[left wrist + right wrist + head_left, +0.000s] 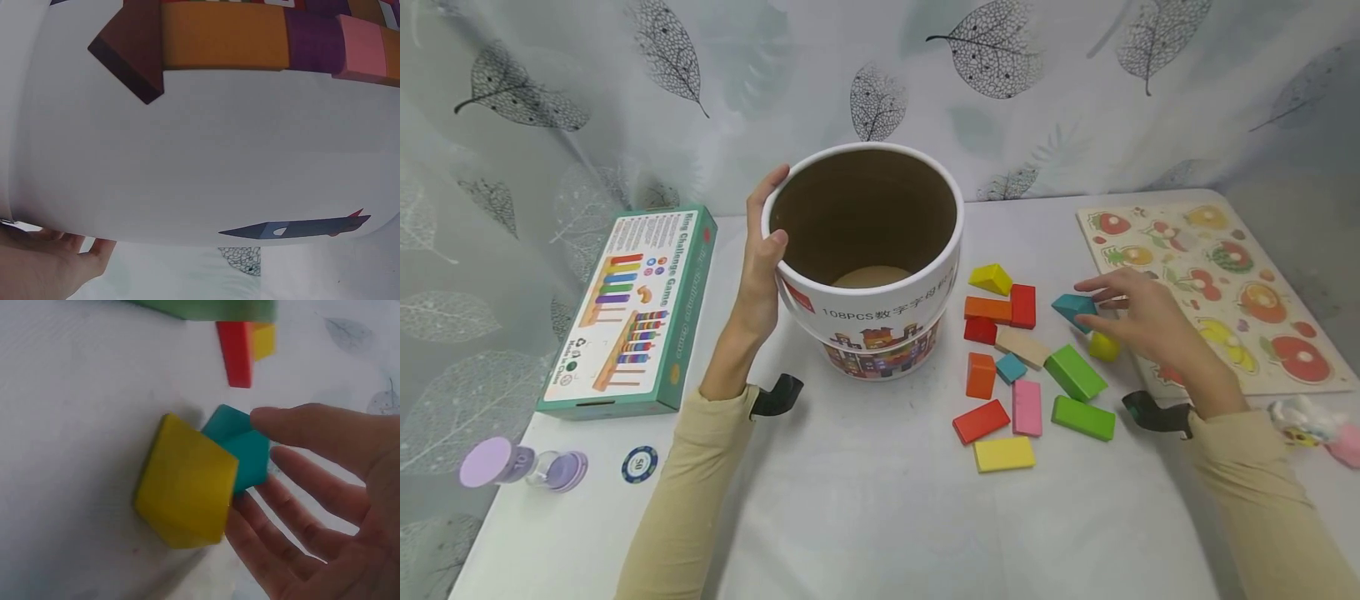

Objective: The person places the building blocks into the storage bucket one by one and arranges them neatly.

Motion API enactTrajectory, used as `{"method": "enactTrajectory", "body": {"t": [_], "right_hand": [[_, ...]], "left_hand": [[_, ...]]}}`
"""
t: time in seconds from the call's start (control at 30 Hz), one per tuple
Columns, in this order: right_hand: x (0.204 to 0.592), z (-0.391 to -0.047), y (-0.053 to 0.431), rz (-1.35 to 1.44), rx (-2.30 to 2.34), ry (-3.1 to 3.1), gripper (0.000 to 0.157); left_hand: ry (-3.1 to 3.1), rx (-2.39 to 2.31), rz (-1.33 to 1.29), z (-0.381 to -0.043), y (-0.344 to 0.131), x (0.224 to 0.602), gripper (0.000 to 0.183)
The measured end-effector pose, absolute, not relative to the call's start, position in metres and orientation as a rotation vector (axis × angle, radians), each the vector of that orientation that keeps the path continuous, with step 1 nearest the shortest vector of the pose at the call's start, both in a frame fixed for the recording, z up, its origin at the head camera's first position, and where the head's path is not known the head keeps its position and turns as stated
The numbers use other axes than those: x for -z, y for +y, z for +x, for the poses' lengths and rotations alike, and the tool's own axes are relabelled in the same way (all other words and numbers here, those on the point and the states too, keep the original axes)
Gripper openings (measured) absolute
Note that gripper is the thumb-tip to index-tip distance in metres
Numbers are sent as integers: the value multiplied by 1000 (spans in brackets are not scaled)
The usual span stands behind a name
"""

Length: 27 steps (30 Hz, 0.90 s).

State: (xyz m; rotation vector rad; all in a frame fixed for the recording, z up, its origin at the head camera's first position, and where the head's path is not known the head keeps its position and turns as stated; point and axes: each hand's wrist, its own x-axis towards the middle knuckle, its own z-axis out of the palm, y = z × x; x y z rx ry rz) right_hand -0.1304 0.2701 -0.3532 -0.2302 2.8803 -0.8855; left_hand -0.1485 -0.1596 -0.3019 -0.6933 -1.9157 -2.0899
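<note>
A white bucket (868, 321) with printed lettering and a colourful castle picture stands upright on the table; its brown inside shows. My left hand (762, 271) grips its left rim, thumb over the edge and fingers outside. In the left wrist view the bucket wall (187, 156) hides most of that hand (50, 265). Over the blocks at the right, my right hand (1142, 317) spreads its thumb and fingers about a teal block (1071, 310). In the right wrist view the thumb tip overlaps this teal block (250, 459), and a yellow block (187, 484) sits beside it.
Several loose blocks lie right of the bucket, among them a green block (1075, 372), a pink block (1027, 408) and a yellow block (1003, 455). A fruit puzzle board (1206, 250) lies beyond. At the left are a game box (625, 317), a sand timer (523, 465) and a chip (640, 464).
</note>
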Motion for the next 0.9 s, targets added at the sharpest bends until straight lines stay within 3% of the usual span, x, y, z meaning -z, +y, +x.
{"method": "enactTrajectory", "body": {"t": [0.47, 0.73, 0.9], "right_hand": [[355, -139, 268, -161, 822, 2910, 45], [285, -142, 232, -459, 1083, 3178, 46], [235, -140, 191, -929, 1497, 3086, 50]], "left_hand": [[-1896, 2106, -696, -151, -160, 303, 87], [-1865, 2116, -712, -152, -161, 304, 85], [-1854, 2143, -732, -151, -159, 304, 82]]}}
